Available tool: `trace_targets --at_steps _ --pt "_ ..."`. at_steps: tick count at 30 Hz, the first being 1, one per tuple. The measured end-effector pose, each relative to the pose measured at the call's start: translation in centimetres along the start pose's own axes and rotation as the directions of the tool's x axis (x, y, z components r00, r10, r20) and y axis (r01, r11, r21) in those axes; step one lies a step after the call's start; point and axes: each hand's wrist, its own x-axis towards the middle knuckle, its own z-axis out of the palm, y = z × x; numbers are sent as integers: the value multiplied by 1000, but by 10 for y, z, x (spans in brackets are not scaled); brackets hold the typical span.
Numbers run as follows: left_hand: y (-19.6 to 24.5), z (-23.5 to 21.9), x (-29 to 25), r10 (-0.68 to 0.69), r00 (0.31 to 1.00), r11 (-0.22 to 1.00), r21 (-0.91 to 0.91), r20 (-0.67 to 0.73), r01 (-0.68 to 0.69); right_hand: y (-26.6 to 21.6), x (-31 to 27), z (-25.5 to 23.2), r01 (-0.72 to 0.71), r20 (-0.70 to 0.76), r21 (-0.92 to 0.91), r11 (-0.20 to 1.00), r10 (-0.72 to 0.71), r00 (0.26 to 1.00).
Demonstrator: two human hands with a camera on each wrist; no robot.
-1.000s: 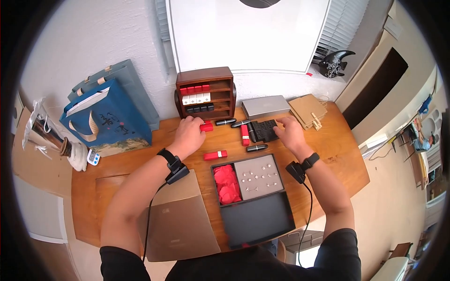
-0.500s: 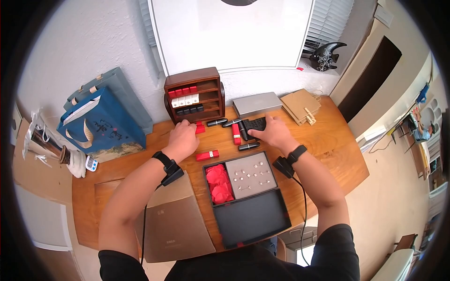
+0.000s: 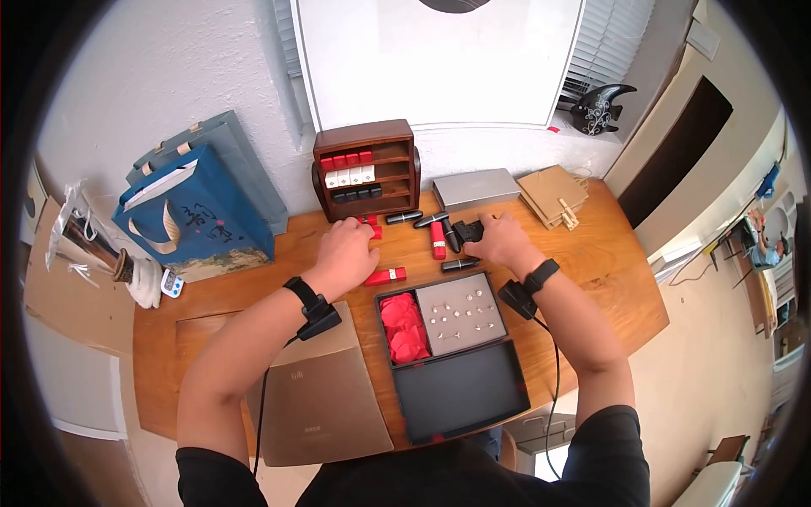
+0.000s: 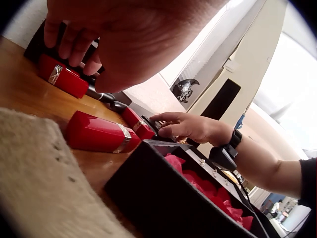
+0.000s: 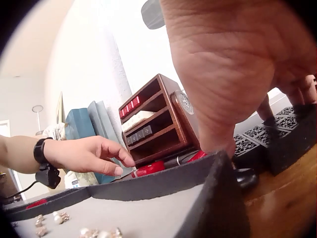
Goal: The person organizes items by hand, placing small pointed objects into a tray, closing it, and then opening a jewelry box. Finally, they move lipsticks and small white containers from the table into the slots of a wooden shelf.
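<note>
Red and glossy, a tube (image 4: 72, 84) lies just in front of the wooden rack (image 3: 365, 133), partly under the left hand (image 3: 346, 260); its visible end points right, long axis roughly along the rack's front. The left hand's fingers droop loosely, thumb and forefinger apart — whether they touch the tube I cannot tell. Forward and to the right of the rack, the right hand (image 3: 505, 240) spans a black embossed block (image 5: 285, 123), fingers bent over its far side, thumb on the near side; whether they clamp it I cannot tell, and too little shows to give its long axis. Farther out from the rack, a second tube (image 3: 387, 277) lies crosswise, silver band toward its right end; a third tube (image 3: 438, 232), right of the rack, runs front to back. Left of the rack, the blue bag (image 3: 190, 215) carries brush characters, and well in front of it the brown folder (image 3: 325, 406) bears faint lettering — neither clear enough to read. Well right of the rack, the surface (image 3: 617, 279) shows wood between the jewellery box (image 3: 481, 340) and its right edge
</note>
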Motion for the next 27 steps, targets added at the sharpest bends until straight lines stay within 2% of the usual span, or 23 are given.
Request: trace_targets --at_steps 6,8,16,18,22,24,25,26,27 --pt "19 7 2 61 998 996 -63 32 -59 -2 1 5 13 -44 12 1000 -12 999" --pt "18 7 -1 60 998 997 -47 35 -59 1 0 -1 -7 -17 95 995 9 1000" --pt "5 11 -5 67 997 997 -45 31 -66 1 -3 0 -52 -36 15 999 52 998" --pt "11 8 -5 62 995 998 -34 80 -59 2 0 1 -60 -48 -3 998 60 997" --pt "18 7 -7 68 994 997 -41 81 -64 10 7 0 -24 -55 146 989 33 998" --pt "20 6 -7 44 994 996 -82 98 -36 4 -2 -11 -20 -44 206 978 29 999" --pt "20 7 -5 44 994 996 -84 97 -35 -5 -10 -13 70 -95 211 975 -51 994" --pt "18 10 -2 31 995 981 -195 97 -11 -15 -17 -15 156 -147 213 965 -126 981" --pt "17 14 2 21 995 953 -304 102 11 -27 -24 -19 149 -146 215 965 -119 982"
